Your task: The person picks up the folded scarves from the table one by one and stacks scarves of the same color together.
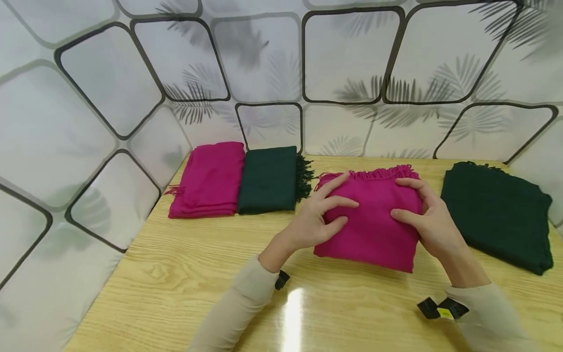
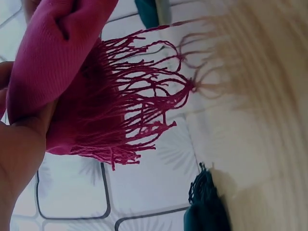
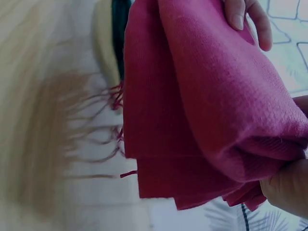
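Both hands hold a folded magenta scarf (image 1: 369, 225) over the table, its twisted fringe along the far edge. My left hand (image 1: 314, 222) grips its left side, fingers spread across the upper face. At the opposite side, my right hand (image 1: 433, 222) holds the edge with thumb and fingers on the cloth. In the left wrist view, the fringe (image 2: 149, 96) hangs loose beside the left hand (image 2: 21, 154). The right wrist view shows the scarf's folded layers (image 3: 159, 120) bulging near the right hand (image 3: 286, 190), with fingertips of the other hand (image 3: 236, 14) at the top.
At the back left, a folded magenta scarf (image 1: 213, 181) lies beside a folded dark green one (image 1: 268, 181) with its fringe to the right. Another dark green scarf (image 1: 492, 215), more loosely folded, lies at the right. Patterned cloth walls (image 1: 264, 58) border the wooden table (image 1: 176, 274).
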`<state>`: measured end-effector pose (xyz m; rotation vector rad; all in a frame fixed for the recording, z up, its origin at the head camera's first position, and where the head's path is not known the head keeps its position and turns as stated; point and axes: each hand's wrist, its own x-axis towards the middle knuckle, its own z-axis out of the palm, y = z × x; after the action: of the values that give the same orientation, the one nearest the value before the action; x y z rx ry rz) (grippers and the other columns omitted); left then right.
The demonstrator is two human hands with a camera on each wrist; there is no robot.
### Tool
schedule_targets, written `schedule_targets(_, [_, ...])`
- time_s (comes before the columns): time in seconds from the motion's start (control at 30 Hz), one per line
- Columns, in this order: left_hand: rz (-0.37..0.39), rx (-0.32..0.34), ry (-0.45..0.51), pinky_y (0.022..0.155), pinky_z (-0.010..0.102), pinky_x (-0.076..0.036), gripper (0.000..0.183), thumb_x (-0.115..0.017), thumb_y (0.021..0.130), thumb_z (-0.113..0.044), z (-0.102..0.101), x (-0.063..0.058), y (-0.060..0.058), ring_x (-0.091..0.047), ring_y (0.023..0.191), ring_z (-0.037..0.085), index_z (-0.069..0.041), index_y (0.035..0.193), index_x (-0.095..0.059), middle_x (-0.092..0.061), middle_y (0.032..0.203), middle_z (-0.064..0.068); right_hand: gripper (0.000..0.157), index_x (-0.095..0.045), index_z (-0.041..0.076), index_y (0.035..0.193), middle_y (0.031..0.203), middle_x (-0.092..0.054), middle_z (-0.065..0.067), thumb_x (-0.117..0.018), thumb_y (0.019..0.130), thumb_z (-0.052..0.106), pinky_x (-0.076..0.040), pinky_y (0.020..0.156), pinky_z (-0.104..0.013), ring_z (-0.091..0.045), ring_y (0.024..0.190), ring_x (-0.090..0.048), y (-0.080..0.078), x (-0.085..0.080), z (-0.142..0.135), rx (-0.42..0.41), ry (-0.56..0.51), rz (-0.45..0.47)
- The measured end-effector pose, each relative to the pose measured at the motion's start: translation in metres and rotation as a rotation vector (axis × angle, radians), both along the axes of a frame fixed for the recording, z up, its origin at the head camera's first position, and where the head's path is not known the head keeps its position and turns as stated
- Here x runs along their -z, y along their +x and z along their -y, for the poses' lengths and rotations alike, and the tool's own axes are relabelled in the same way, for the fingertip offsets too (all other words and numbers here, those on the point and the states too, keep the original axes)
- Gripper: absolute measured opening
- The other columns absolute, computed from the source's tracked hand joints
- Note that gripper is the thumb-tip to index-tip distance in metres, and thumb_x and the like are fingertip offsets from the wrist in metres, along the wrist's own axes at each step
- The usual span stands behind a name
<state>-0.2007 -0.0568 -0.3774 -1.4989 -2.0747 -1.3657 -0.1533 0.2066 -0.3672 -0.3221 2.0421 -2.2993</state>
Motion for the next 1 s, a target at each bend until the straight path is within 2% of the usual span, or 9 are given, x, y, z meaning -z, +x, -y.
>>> schedule_targets(0.2, [0.006, 0.028, -0.158, 0.106, 0.021, -0.038, 0.030, -0.068, 0.090, -0.005, -0.018, 0.009, 0.003, -0.030, 0.147, 0.022, -0.004, 0.119, -0.067, -0.030, 0.158, 0.021, 0.054, -0.042, 0.020, 0.141, 0.129, -0.043, -0.004, -0.060, 0.095, -0.004, -0.059, 0.073, -0.030, -0.014, 0.108, -0.054, 0.008, 0.015, -0.023, -0.008, 0.070, 0.046])
schedule_targets(0.33, [0.042, 0.049, -0.277, 0.110, 0.023, -0.035, 0.033, -0.067, 0.091, -0.006, -0.028, 0.012, 0.006, -0.023, 0.150, 0.022, -0.006, 0.123, -0.064, -0.026, 0.159, 0.020, 0.054, -0.042, 0.020, 0.141, 0.126, -0.046, -0.004, -0.061, 0.095, -0.002, -0.059, 0.073, -0.030, -0.012, 0.102, -0.058, 0.012, 0.020, -0.035, -0.022, 0.122, 0.066])
schedule_targets(0.53, [0.156, 0.078, -0.511, 0.107, 0.021, -0.037, 0.044, -0.066, 0.095, -0.010, -0.039, 0.013, 0.012, -0.013, 0.152, 0.021, -0.011, 0.137, -0.053, -0.014, 0.164, 0.014, 0.053, -0.041, 0.023, 0.140, 0.127, -0.045, -0.001, -0.062, 0.096, 0.004, -0.058, 0.076, -0.029, -0.009, 0.103, -0.058, 0.014, 0.029, -0.052, -0.036, 0.273, 0.128])
schedule_targets(0.67, [0.241, 0.081, -0.688, 0.108, 0.019, -0.035, 0.053, -0.063, 0.098, -0.016, -0.046, 0.014, 0.016, -0.009, 0.152, 0.016, -0.016, 0.147, -0.043, -0.007, 0.166, 0.008, 0.052, -0.039, 0.018, 0.141, 0.129, -0.044, -0.005, -0.064, 0.096, 0.010, -0.058, 0.078, -0.030, -0.009, 0.103, -0.059, 0.015, 0.033, -0.061, -0.068, 0.398, 0.151])
schedule_targets(0.83, [0.315, 0.106, -0.846, 0.110, 0.020, -0.034, 0.063, -0.062, 0.099, -0.023, -0.049, 0.015, 0.020, -0.013, 0.152, 0.016, -0.021, 0.153, -0.032, -0.004, 0.166, 0.005, 0.059, -0.035, 0.007, 0.143, 0.129, -0.048, -0.019, -0.068, 0.094, 0.014, -0.058, 0.078, -0.035, -0.014, 0.100, -0.063, 0.016, 0.035, -0.063, -0.136, 0.503, 0.167])
schedule_targets(1.0, [0.310, 0.121, -0.950, 0.111, 0.021, -0.033, 0.067, -0.062, 0.099, -0.030, -0.049, 0.016, 0.025, -0.025, 0.148, 0.016, -0.022, 0.155, -0.027, -0.004, 0.167, 0.005, 0.061, -0.037, 0.004, 0.142, 0.126, -0.052, -0.024, -0.070, 0.092, 0.015, -0.058, 0.076, -0.034, -0.016, 0.097, -0.065, 0.019, 0.037, -0.065, -0.196, 0.589, 0.145])
